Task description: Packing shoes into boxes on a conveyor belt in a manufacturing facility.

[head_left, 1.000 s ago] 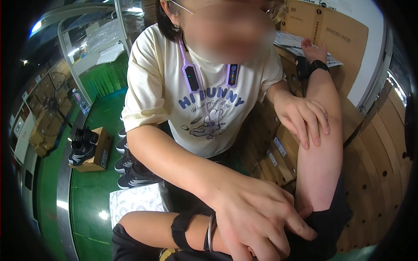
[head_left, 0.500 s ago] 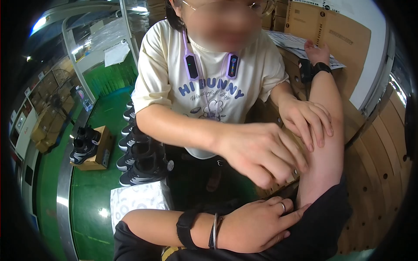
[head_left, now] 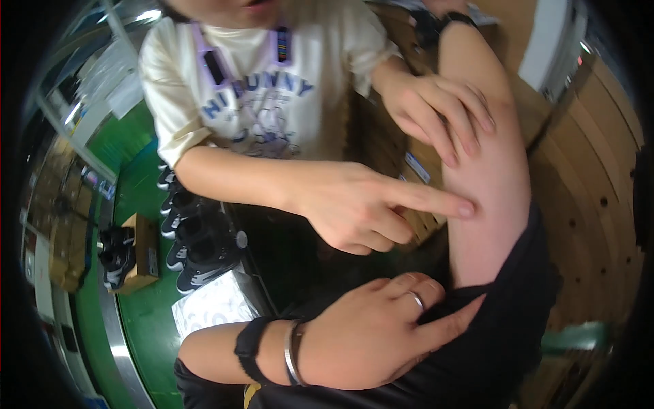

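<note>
My left hand [head_left: 371, 330], with a ring and a metal bangle, lies across my front with its fingers closed on a black sleeve [head_left: 507, 286], pushed up my right arm. Bare, my right arm [head_left: 487, 170] stretches up and away. My right hand [head_left: 446, 5] is cut off by the top edge, its fingers out of sight, beyond a black wrist strap [head_left: 455, 20]. A person opposite points one hand [head_left: 368, 204] at my arm, its index fingertip at the skin near the elbow. The person's other hand [head_left: 436, 112] rests on my forearm.
Black shoes [head_left: 201, 252] line a green surface [head_left: 146, 313] at left, behind a white patterned packet [head_left: 218, 307]. More black shoes [head_left: 117, 255] sit at an open cardboard box [head_left: 143, 255]. Brown panels with holes [head_left: 599, 204] stand at right.
The person's nearer hand has gone from curled fingers to an extended index finger on my arm. My view has shifted, putting most of my right hand out of frame. My left hand keeps its hold.
</note>
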The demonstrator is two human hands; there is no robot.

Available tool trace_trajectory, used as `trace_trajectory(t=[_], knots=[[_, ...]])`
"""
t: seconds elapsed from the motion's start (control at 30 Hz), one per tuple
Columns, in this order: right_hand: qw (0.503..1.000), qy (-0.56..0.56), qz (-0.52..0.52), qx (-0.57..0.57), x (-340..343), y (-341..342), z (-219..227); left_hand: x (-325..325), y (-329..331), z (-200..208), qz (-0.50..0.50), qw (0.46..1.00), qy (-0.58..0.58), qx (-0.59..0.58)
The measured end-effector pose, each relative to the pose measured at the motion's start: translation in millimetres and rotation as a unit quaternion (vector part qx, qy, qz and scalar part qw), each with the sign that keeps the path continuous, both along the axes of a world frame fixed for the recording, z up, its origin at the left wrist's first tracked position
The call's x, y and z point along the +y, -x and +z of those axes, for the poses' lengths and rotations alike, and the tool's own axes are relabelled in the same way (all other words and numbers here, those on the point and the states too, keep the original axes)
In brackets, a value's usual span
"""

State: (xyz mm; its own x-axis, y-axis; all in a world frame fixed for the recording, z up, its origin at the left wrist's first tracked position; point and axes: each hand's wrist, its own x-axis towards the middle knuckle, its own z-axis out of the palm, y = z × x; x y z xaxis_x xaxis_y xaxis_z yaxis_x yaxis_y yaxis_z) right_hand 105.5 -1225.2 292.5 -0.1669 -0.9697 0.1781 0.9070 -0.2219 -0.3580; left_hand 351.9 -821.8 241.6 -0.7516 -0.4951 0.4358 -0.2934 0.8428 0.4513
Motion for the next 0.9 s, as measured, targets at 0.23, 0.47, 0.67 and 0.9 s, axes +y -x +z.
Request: trace_trajectory(t=[0.23, 0.47, 0.67, 0.9], knots=[[0.999, -0.023, -0.047, 0.0, 13.0, 49.2, -11.5, -8.4, 7.2, 11.4, -0.018, 1.0, 0.006, -0.017], [1.0, -0.004, -0.03, 0.01, 7.4, 24.2, 23.8, -2.7, 8.6, 26.9, 0.002, 0.999, 0.027, -0.018], [1.0, 0.007, -0.007, 0.011, 1.5, -5.0, 40.6, -4.3, 9.8, 20.8, -0.016, 1.0, 0.014, -0.009], [1.0, 0.019, 0.011, 0.006, -11.3, -29.4, 48.5, -7.4, 7.2, 23.1, -0.014, 0.997, -0.062, -0.039]])
